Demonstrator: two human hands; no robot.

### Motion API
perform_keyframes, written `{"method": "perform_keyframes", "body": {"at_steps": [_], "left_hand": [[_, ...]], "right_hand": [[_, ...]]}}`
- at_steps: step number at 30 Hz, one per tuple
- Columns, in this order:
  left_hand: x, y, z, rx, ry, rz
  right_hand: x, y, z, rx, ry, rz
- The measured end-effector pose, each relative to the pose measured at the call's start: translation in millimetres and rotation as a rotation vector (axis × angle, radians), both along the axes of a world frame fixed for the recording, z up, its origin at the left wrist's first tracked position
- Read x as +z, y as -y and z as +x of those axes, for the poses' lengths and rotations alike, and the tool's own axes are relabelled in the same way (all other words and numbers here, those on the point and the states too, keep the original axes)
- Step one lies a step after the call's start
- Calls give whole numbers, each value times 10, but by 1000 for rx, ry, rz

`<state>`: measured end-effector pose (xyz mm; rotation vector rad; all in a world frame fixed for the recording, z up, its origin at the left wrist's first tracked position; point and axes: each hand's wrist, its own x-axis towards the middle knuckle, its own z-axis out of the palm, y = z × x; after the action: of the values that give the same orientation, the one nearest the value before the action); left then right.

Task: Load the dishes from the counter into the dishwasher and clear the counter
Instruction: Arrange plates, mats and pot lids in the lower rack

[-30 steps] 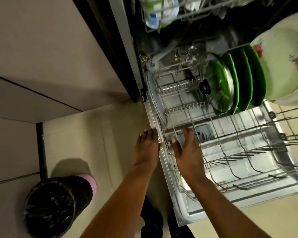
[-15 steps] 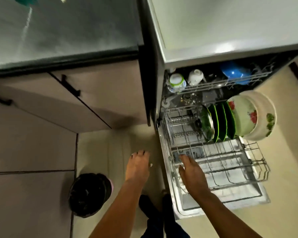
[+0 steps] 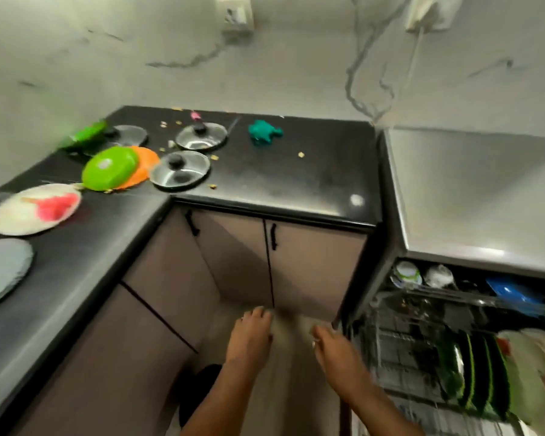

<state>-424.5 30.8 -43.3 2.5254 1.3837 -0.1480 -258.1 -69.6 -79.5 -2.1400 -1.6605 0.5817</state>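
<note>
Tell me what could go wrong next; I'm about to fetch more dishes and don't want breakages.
The green plate lies overlapped on the orange plate near the counter edge; lifting one could drag the other off. The glass lids have small knobs, so a loose grip may slip. The pulled-out lower rack beside the right hand could be bumped when turning back.

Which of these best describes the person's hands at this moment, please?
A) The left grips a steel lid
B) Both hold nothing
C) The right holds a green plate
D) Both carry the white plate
B: the left hand and right hand hang in front of the cabinet with loose fingers, holding nothing, while the steel lids lie on the counter.
</note>
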Motion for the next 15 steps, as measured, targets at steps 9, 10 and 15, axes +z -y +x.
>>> {"method": "perform_keyframes", "body": {"at_steps": [9,10,15], "left_hand": [[654,-814,-1072,321,131,239],[699,-887,-1201,357,134,261],[815,-1274,-1809,558,138,329]], "right_hand": [[513,-1267,-618,219,27,199],[551,-1403,-696,248,23,212],[778,-2034,-1128,422,27,249]]}}
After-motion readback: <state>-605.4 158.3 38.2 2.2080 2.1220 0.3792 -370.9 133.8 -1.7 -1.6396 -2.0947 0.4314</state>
